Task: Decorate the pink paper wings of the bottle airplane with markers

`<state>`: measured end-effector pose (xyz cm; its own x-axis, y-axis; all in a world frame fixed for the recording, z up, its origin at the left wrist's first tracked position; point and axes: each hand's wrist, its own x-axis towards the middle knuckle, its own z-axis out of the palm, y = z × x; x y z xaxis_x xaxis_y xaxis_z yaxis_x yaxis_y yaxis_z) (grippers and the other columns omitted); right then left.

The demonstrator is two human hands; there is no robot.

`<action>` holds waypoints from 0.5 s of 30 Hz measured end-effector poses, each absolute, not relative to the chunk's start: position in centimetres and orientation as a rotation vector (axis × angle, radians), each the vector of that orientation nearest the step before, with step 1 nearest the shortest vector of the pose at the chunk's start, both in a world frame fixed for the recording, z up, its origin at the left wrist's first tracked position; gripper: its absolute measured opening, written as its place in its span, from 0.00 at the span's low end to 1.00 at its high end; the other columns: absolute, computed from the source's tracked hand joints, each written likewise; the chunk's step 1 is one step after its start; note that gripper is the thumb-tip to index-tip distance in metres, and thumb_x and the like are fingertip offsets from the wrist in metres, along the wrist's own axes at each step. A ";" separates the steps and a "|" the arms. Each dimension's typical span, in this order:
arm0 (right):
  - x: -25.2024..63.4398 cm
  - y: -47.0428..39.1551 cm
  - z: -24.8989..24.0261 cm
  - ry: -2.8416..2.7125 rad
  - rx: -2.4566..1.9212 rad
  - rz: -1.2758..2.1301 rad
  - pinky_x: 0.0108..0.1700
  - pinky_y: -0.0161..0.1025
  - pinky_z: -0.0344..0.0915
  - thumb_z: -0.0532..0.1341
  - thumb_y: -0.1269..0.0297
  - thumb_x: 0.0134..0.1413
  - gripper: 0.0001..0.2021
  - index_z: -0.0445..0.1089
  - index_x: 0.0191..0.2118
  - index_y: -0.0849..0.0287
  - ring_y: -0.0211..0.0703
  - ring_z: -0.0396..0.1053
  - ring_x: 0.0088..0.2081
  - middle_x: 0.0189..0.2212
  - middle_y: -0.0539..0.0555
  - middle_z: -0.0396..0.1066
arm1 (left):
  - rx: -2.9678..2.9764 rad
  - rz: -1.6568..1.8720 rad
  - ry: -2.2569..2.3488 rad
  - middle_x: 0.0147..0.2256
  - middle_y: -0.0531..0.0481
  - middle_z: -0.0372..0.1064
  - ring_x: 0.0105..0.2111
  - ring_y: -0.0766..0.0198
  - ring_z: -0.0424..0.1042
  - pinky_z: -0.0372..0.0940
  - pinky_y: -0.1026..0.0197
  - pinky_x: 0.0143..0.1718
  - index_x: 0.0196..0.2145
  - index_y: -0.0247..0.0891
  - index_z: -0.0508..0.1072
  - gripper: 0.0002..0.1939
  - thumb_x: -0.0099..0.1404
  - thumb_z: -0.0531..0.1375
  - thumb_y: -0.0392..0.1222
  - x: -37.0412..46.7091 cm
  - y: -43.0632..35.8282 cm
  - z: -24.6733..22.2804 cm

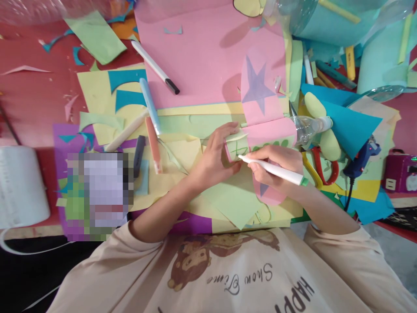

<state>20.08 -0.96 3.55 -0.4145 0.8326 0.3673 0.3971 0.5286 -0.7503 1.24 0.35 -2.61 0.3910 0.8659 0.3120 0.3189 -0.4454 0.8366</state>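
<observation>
A plastic bottle [303,130] wrapped in pink paper lies on its side, its capped neck to the right. Pink paper wings stick out from it, the far wing [259,93] bearing a purple star. Round the bottle's base end, my left hand [213,158] is closed, steadying it. My right hand [276,161] grips a white marker [283,172] with a green end. The marker's tip meets a pale green paper patch [236,148] near the base, where green lines are drawn. Green leaf-like shapes run along the pink wrap, partly hidden by my right hand.
Coloured paper sheets and scraps cover the table. A black-tipped marker [156,67] lies on a large pink sheet [195,48]. At right are red-handled scissors [325,167], a blue glue gun [363,158] with a cord, and a purple box [400,171]. A white cylinder [22,187] stands left.
</observation>
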 end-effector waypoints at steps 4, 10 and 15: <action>19.8 -0.9 3.6 -2.031 -0.972 0.666 0.24 0.35 0.67 0.60 0.74 0.55 0.07 0.67 0.34 0.54 0.35 0.69 0.23 0.23 0.47 0.74 | 1.952 1.006 1.004 0.58 0.37 0.59 0.60 0.48 0.60 0.62 0.43 0.59 0.57 0.43 0.56 0.32 0.58 0.65 0.42 1.2 0.4 -2.5; 19.7 -0.9 3.1 -2.067 -0.969 0.635 0.22 0.36 0.63 0.60 0.76 0.51 0.08 0.66 0.29 0.55 0.36 0.67 0.21 0.19 0.46 0.71 | 1.935 0.996 1.013 0.59 0.37 0.58 0.61 0.48 0.60 0.61 0.44 0.59 0.58 0.43 0.56 0.33 0.58 0.65 0.43 1.2 0.4 -2.6; 19.8 -1.0 2.9 -2.053 -0.959 0.633 0.23 0.35 0.64 0.61 0.74 0.53 0.06 0.67 0.29 0.55 0.35 0.67 0.21 0.20 0.47 0.72 | 1.947 1.008 0.996 0.59 0.37 0.58 0.61 0.48 0.60 0.61 0.44 0.59 0.58 0.42 0.55 0.34 0.59 0.65 0.45 1.2 0.4 -2.9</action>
<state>19.83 -1.01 2.94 -0.4214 0.7972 0.4324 0.4151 0.5934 -0.6896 1.16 0.40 -2.86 0.3964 0.8630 0.3133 0.3024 -0.4449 0.8430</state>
